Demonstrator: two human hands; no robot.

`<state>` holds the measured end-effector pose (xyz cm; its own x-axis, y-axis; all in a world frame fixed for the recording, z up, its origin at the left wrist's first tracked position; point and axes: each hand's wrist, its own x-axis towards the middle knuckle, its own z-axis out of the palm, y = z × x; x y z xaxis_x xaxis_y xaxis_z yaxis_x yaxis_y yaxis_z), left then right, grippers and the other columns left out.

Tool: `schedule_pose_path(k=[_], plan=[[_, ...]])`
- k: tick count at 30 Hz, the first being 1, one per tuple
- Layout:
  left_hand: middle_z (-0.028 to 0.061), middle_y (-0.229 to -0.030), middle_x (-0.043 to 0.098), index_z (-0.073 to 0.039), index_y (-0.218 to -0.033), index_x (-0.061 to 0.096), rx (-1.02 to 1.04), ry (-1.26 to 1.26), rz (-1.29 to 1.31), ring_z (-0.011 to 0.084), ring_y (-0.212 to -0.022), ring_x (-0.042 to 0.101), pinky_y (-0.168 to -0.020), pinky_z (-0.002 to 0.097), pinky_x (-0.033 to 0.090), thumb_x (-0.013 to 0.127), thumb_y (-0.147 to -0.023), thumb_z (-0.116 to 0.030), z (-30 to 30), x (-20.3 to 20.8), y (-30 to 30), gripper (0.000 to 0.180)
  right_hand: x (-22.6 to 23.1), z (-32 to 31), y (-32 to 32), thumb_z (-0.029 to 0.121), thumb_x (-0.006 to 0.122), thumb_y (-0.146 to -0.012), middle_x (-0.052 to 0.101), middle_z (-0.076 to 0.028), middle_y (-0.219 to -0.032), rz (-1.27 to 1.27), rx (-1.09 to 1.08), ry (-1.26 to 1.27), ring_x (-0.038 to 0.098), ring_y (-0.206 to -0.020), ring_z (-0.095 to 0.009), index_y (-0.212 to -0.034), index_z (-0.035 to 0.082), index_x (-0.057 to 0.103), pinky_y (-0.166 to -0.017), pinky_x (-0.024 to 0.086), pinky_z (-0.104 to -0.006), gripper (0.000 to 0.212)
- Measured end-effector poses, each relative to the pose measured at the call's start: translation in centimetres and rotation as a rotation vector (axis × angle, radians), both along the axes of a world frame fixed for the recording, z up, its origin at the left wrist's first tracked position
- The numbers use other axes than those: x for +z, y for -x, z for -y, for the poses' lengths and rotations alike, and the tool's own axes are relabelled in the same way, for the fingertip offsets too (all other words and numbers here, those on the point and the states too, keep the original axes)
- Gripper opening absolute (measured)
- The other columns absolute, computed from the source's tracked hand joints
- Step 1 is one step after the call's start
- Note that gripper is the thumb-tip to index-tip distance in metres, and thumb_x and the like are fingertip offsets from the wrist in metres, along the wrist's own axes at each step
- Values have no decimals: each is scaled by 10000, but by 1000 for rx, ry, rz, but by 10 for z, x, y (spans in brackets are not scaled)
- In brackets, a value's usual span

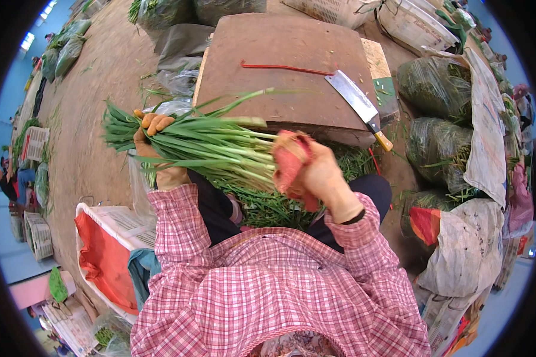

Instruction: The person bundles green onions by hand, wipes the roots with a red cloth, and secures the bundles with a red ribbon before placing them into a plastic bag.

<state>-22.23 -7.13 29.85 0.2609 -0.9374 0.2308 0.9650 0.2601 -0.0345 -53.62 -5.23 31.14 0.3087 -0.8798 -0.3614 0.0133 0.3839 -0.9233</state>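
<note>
A thick bunch of long greens point(214, 143), like garlic greens with pale stems, lies sideways above my lap. My left hand point(152, 143), in an orange-brown glove, is closed around its leafy end at the left. My right hand point(324, 175) is bare and slightly blurred. It grips a red cloth point(292, 160) against the pale stem ends, hiding their tips. Beyond the bunch, a cleaver point(354, 98) with a wooden handle lies at the right of a brown board point(292, 44), its handle past the near edge. A red strip point(286, 68) lies beside the blade.
Leaf trimmings point(274, 211) cover the floor between my legs. A white crate point(116, 220) with red lining stands at my left. Plastic bags of greens point(438, 146) and a white sack point(467, 244) line my right. More crates point(417, 27) stand at the far right.
</note>
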Motion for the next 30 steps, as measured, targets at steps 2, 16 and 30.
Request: schedule_pose_path(k=[2, 16, 30], plan=[[18, -798, 530, -40, -1078, 638, 22, -1, -4, 128, -681, 511, -730, 300, 462, 509, -857, -50, -1, -3, -8, 256, -16, 8, 31, 292, 463, -977, 649, -85, -817, 191, -238, -32, 653, -767, -224, -1018, -26, 639, -677, 556, -355, 366], [6, -802, 530, -24, -1100, 630, 15, 121, 46, 123, -701, 522, -751, 282, 453, 543, -798, -3, 8, -5, -16, 315, -2, 12, 58, 271, 569, -930, 681, -84, -910, -5, -132, -32, 650, -798, -161, -1015, 11, 664, -652, 541, -334, 289], [27, -809, 532, 4, -1131, 616, -55, -1, 37, 142, -687, 515, -748, 312, 450, 547, -827, -11, 6, -12, 15, 312, 39, -14, 9, 259, 687, -854, 698, -145, -896, -591, 229, 94, 671, -783, -213, -1081, 20, 665, -715, 525, -345, 330]])
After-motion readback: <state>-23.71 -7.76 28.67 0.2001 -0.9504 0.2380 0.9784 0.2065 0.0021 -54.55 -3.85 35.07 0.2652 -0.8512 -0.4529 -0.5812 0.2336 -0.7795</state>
